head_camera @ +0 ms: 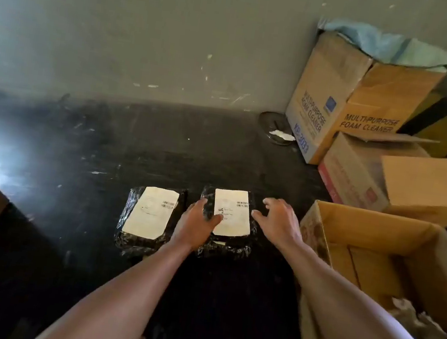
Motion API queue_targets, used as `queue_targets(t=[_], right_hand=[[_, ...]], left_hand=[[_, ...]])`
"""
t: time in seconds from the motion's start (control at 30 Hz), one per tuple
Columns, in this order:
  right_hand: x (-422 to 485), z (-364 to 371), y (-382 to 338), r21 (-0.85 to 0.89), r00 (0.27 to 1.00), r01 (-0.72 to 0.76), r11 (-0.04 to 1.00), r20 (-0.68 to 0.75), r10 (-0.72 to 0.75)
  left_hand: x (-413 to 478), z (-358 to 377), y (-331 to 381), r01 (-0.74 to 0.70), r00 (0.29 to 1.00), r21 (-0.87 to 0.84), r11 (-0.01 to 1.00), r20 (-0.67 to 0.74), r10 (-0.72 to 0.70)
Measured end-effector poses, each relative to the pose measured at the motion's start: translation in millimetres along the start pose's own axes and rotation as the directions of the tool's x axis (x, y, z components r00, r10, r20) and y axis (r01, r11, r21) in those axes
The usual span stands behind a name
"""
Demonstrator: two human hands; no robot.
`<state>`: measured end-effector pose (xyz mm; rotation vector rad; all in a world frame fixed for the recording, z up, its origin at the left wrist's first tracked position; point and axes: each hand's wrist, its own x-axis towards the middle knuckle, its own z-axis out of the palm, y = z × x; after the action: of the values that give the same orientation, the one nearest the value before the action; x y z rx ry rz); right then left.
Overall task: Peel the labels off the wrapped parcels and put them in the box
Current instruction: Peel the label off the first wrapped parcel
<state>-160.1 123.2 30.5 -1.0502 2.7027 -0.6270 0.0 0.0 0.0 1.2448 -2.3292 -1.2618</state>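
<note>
The left hand (198,223) lies flat on the right-hand parcel (227,223), fingers loosely spread, thumb resting on the edge of its white label (232,212), gripping nothing. The right hand (275,219) hovers at the parcel's right edge, fingers splayed and apart (contact unclear). Both forearms reach straight forward. A second labelled parcel (149,218) lies just left, on the dark tabletop (104,152). The open cardboard box (392,267) stands to the right.

Dark floor (104,152) left of and behind left parcel (150,215) lies bare. Right of it: second parcel (230,222), then open box (375,228) wall; stacked cartons (366,126) behind.
</note>
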Motion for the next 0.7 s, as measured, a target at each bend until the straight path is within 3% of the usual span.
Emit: queue_targets(t=[0.3,0.47,0.7], right_hand=[[49.8,41.4,-0.9,0.006,0.986,-0.119,0.993,0.114,0.118],[80.9,54.3,1.6,0.026,0.991,-0.097,0.995,0.094,0.094],[118.8,60.8,-1.1,0.011,0.977,-0.064,0.998,0.206,0.06]], left_hand=[[56.8,25.5,-9.8,0.038,0.999,0.051,0.998,0.034,-0.039],[69.1,37.9,-18.3,0.017,1.0,0.036,0.999,0.011,-0.017],[71.8,35.4,-28.4,-0.001,0.999,-0.045,0.999,0.038,0.003]])
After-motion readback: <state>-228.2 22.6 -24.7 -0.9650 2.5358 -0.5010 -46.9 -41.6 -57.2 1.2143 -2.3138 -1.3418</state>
